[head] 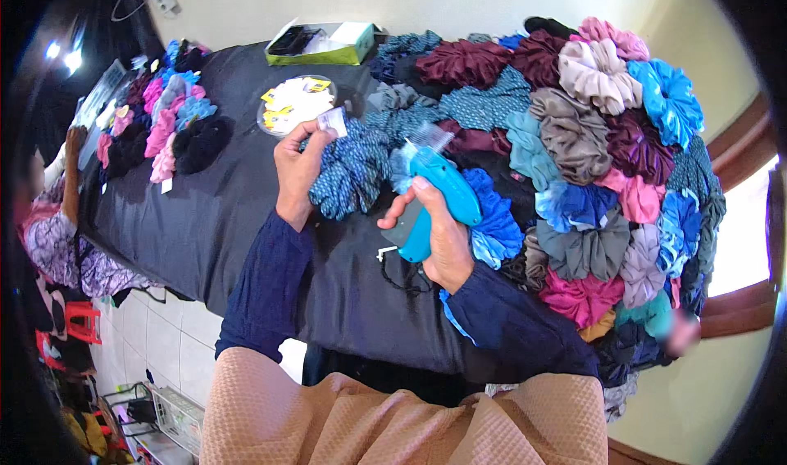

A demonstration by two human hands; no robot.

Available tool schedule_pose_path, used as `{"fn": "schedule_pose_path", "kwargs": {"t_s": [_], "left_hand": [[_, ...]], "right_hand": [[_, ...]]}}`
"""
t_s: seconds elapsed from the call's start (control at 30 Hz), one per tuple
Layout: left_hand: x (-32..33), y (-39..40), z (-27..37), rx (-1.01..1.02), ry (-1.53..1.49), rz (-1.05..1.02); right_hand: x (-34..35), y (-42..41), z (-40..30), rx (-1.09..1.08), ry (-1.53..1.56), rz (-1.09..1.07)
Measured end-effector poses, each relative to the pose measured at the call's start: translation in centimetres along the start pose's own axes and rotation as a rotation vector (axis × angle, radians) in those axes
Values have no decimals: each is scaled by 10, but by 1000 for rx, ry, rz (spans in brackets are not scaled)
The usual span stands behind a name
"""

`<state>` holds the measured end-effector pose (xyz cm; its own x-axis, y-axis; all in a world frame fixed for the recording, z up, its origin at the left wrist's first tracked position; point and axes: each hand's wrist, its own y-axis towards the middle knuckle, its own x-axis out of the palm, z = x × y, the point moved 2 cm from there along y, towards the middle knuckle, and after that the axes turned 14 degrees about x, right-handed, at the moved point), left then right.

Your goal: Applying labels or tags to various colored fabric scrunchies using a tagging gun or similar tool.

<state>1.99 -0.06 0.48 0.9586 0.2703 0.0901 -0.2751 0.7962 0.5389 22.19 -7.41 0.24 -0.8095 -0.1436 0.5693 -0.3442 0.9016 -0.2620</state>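
My left hand pinches a small white tag between thumb and fingertips. Just under and beside it, a blue patterned fabric scrunchie rests on the black-covered table; I cannot tell whether the tag is joined to it. In my right hand is a turquoise tagging gun, gripped around its handle. A strip of clear plastic fasteners stands out from the top of the gun. The gun's front end is close to the scrunchie's right side, and its needle cannot be made out.
A round clear tub holds white and yellow tags. Behind it stands a green and white box. Scrunchies in many colours are heaped at the right. A smaller scrunchie pile lies left, near another person's arm.
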Motion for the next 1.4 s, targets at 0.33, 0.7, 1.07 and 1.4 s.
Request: {"fn": "schedule_pose_path", "kwargs": {"t_s": [0.33, 0.7, 1.07, 1.4], "left_hand": [[-49, 31, 8, -225, -120, -449], [-153, 62, 7, -15, -182, 1053], [43, -5, 22, 198, 74, -297], [108, -35, 35, 77, -211, -957]], "right_hand": [[-2, -1, 5, 32, -95, 8], [-2, 1, 0, 58, -141, -10], [-5, -6, 6, 127, -51, -327], [7, -23, 5, 255, -60, -593]]}}
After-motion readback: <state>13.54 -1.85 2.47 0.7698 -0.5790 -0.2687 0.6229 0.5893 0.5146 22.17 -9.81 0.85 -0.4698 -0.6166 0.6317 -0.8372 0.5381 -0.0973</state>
